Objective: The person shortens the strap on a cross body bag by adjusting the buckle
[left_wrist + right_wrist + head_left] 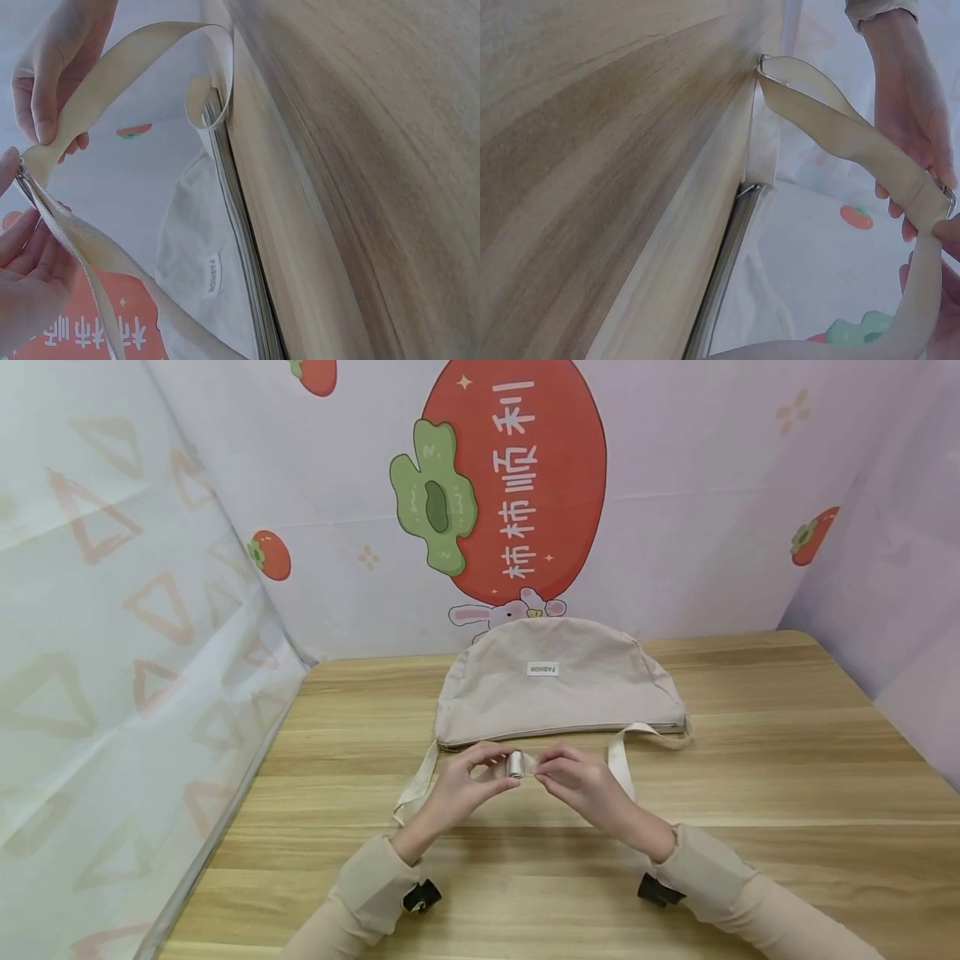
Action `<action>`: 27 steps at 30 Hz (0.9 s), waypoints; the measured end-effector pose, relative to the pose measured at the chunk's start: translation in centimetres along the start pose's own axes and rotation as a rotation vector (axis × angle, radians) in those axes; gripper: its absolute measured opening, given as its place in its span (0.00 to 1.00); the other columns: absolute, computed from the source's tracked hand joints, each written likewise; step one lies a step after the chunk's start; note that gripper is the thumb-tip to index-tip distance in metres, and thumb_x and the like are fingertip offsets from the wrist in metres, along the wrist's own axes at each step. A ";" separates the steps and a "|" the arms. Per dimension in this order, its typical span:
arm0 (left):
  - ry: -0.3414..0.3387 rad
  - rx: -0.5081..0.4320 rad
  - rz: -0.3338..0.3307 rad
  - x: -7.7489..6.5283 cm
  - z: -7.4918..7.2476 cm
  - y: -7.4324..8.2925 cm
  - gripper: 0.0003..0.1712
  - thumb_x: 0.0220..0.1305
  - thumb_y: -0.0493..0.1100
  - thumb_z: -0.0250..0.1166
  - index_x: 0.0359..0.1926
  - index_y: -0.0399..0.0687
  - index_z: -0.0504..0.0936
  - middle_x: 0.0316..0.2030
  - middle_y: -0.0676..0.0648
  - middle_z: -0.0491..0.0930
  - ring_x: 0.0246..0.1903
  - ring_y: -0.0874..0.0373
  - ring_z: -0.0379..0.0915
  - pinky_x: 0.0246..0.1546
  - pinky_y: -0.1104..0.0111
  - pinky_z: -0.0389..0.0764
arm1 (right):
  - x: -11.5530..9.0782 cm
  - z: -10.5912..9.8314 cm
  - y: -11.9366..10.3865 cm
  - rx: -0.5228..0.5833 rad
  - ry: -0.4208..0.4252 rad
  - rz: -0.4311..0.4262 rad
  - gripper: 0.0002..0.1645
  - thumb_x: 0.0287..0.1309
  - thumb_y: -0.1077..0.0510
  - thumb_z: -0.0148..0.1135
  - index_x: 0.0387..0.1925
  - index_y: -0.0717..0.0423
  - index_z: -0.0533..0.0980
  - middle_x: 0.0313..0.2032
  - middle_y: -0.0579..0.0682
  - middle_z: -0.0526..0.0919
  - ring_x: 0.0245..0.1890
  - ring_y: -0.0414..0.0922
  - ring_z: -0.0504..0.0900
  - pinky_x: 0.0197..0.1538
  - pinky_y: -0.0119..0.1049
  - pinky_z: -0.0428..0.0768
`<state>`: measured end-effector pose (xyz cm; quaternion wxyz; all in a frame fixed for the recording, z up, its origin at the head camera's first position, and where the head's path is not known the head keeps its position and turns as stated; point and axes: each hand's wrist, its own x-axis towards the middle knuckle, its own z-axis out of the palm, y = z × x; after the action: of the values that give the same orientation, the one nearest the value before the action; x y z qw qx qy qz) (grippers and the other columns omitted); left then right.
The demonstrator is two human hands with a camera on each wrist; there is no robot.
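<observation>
A beige shoulder bag (555,693) with a small label lies on the table, its zipped edge facing me. Its webbing strap (142,49) is lifted in front of it, between both hands. Thumb and fingers of my left hand (468,783) hold a metal slider buckle (516,764) through which the strap is threaded. Just right of the buckle, my right hand (581,783) pinches the strap between thumb and fingertips. From the left hand, a doubled length of strap runs to another metal ring (762,66) by the table, seen in the right wrist view.
The wooden table (750,760) extends to both sides and toward me. Behind it hangs a printed backdrop (690,527) with a large red persimmon, and a patterned curtain (112,610) runs along the left edge. Dark wrist devices (422,896) sit under both sleeves.
</observation>
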<state>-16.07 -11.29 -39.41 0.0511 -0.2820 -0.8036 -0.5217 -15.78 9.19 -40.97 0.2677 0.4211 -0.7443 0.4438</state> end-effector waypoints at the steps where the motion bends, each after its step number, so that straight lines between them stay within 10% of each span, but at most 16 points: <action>1: -0.003 -0.018 -0.010 0.0 0.0 0.0 0.20 0.47 0.43 0.68 0.44 0.43 0.79 0.39 0.50 0.78 0.40 0.56 0.72 0.41 0.66 0.76 | 0.0 0.0 0.0 -0.001 -0.002 0.012 0.09 0.39 0.73 0.64 0.27 0.62 0.78 0.33 0.52 0.78 0.33 0.44 0.78 0.38 0.22 0.75; 18: -0.049 -0.133 -0.129 0.3 -0.5 3.2 0.20 0.48 0.30 0.65 0.45 0.30 0.74 0.38 0.36 0.77 0.41 0.42 0.71 0.45 0.52 0.71 | 0.4 0.4 -0.4 0.039 0.036 0.059 0.14 0.32 0.76 0.67 0.27 0.62 0.78 0.32 0.57 0.79 0.33 0.49 0.79 0.41 0.22 0.74; 27: -0.034 -0.154 -0.137 0.2 -0.8 3.4 0.19 0.48 0.29 0.65 0.44 0.30 0.75 0.39 0.37 0.76 0.40 0.53 0.70 0.45 0.55 0.73 | 1.4 -1.0 -2.5 0.052 -0.027 0.067 0.17 0.30 0.78 0.67 0.27 0.65 0.74 0.33 0.61 0.76 0.34 0.54 0.77 0.35 0.34 0.79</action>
<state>-14.66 -10.87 -36.19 -0.0203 -0.2383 -0.7793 -0.5792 -14.23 8.89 -38.36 0.2317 0.4085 -0.7498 0.4661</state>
